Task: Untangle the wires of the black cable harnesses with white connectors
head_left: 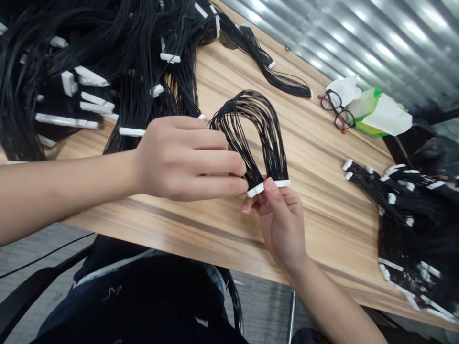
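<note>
A wire harness (274,129) of thin black wires is bent into a loop above the table, its two white connectors brought close together at the bottom. My right hand (281,217) pinches the connectors (281,183) between thumb and fingers. From the left, my left hand (190,160) reaches across with its fingers curled round the left side of the wires. Its thumb and the spot where its fingertips meet the harness are hidden behind the hand.
A large heap of black wire harnesses (143,43) covers the table's left side, another pile (412,205) lies right. One bundle (270,71) rests near the far edge. Glasses (337,109) and a green-white tissue pack (380,112) sit by the corrugated metal wall (344,33).
</note>
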A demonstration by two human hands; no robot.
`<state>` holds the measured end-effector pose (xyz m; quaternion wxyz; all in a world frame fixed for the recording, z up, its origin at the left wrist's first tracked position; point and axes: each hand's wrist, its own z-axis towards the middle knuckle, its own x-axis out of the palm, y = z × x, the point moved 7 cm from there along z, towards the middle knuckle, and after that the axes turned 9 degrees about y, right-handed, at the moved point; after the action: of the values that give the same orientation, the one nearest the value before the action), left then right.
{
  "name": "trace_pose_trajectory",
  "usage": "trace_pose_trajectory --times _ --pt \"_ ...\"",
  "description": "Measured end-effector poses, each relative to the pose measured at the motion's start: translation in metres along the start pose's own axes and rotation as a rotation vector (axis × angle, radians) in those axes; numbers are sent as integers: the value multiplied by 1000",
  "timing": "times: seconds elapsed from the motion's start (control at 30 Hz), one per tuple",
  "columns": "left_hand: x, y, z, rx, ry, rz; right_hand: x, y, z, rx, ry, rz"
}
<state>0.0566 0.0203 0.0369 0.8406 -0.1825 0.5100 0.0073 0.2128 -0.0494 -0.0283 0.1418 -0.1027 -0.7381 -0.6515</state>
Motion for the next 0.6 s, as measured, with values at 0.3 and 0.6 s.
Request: trace_pose_trajectory --times 0.3,0.6 --pt "8 2 11 -63 108 3 -2 6 -4 -65 -69 -113" --pt "-4 -7 -2 76 24 -26 0 6 -5 -57 -71 -84"
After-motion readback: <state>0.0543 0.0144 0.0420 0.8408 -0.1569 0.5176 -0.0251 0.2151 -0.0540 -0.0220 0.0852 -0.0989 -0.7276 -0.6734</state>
